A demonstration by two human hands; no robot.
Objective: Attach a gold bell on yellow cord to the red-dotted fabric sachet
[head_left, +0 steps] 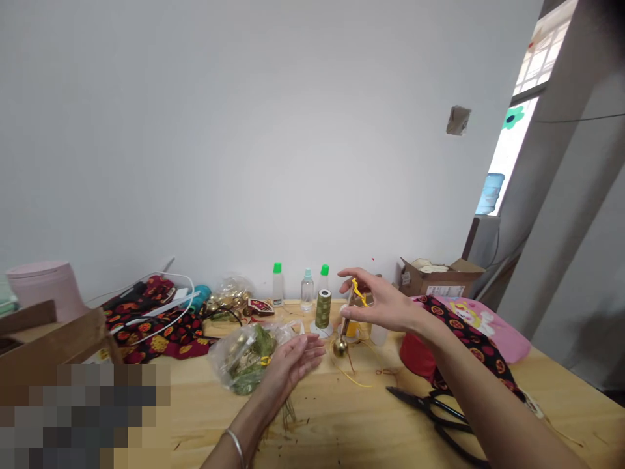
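Observation:
My right hand [385, 303] is raised above the wooden table [342, 423], pinching a yellow cord [360, 293] between thumb and fingers, the other fingers stretched out. A gold bell [340, 346] hangs low beneath it, close to the table. My left hand [293, 361] lies with fingers stretched flat, resting against a clear plastic bag of green and gold bits [247, 358]. An olive thread spool [323, 309] stands just behind the hands.
Black scissors [434, 407] lie at the right front. Three small bottles [305, 290] stand by the wall. Red patterned cloth [156, 322], a pink cloth [481, 326], a cardboard box [437, 277] and a wooden crate [53, 339] surround the work area.

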